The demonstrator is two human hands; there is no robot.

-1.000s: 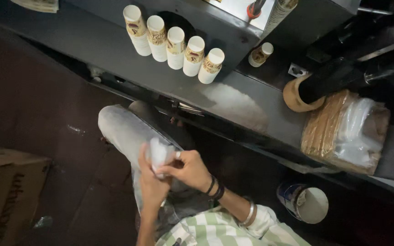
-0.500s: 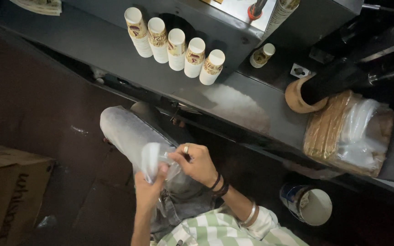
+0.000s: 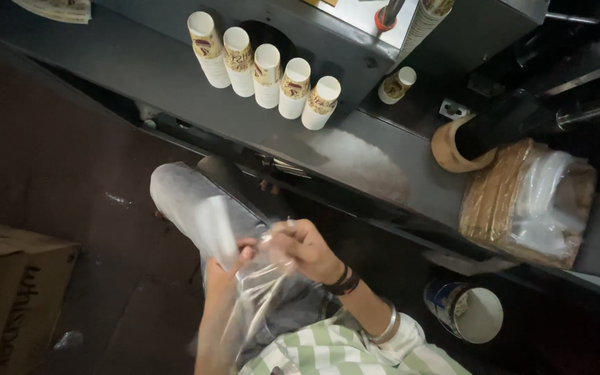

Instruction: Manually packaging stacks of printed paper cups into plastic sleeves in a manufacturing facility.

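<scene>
A clear plastic bag (image 3: 258,285) hangs low in the middle of the scene, above the person's grey-trousered knee (image 3: 182,194). It is thin, see-through and crinkled, with bright glints along its folds; its upper edge is bunched between the two hands and the rest trails down toward the checked green-and-white shirt (image 3: 335,351). The left hand (image 3: 227,260) pinches the bag's left edge with its fingertips, and a pale, flat flap of plastic stands up just beside it. The right hand (image 3: 303,246) is curled closed on the bag's top right, with dark bands and a metal bangle on its wrist.

On the far side, a grey machine ledge (image 3: 140,69) carries a row of five stacks of printed paper cups (image 3: 265,73), lying side by side with their white rims turned toward the camera. To the right a wrapped bundle of brown paper blanks (image 3: 522,201) rests on the ledge. A cardboard box (image 3: 8,292) sits on the floor at the near left.
</scene>
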